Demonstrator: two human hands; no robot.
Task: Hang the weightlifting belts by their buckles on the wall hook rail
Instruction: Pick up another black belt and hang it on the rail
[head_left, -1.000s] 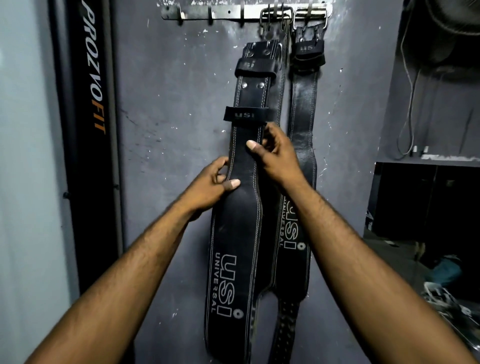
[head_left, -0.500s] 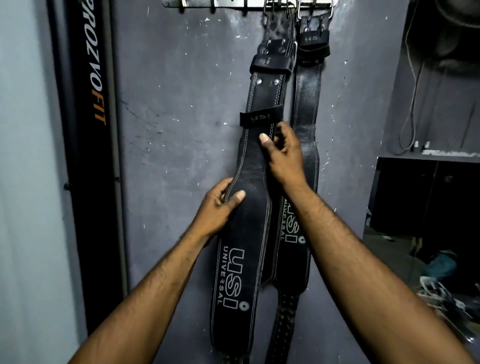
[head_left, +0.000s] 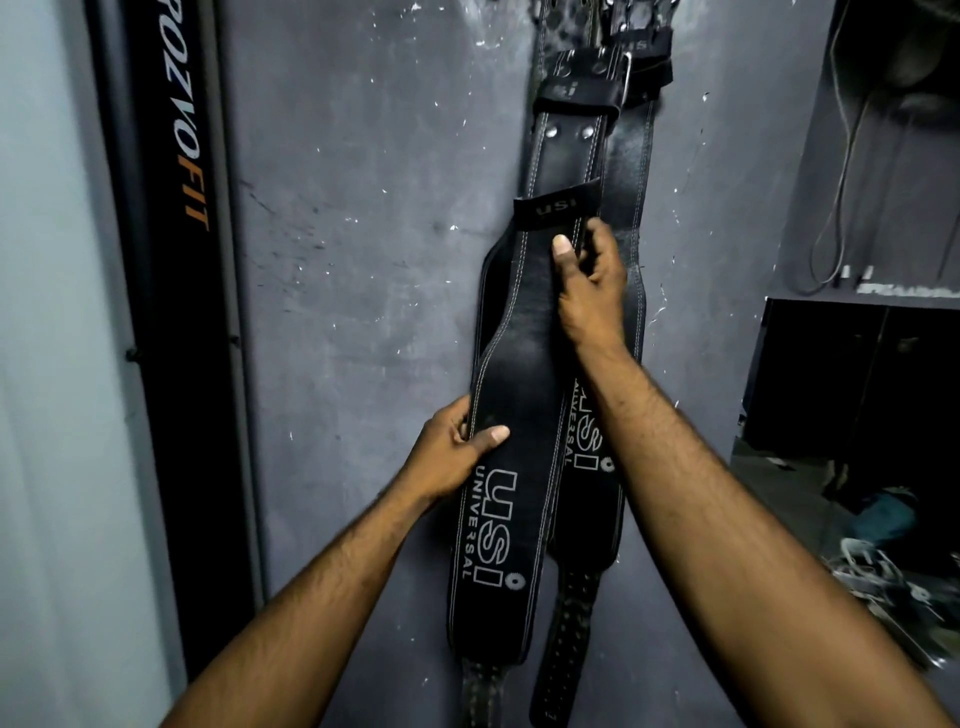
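While gripped, front belt (head_left: 524, 364) (lengthwise) vertical.

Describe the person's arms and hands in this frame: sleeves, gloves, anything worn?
Both forearms are bare right down to the frame's lower edge, with no sleeve in view. The left hand and right hand wear no gloves, and no rings, watch, wristband or wrist wraps show. Visible hair runs along both forearms. Fingernails look short and unpainted.

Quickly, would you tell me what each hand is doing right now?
Left hand: closed on the front belt's left edge.
Right hand: closed on its right edge.
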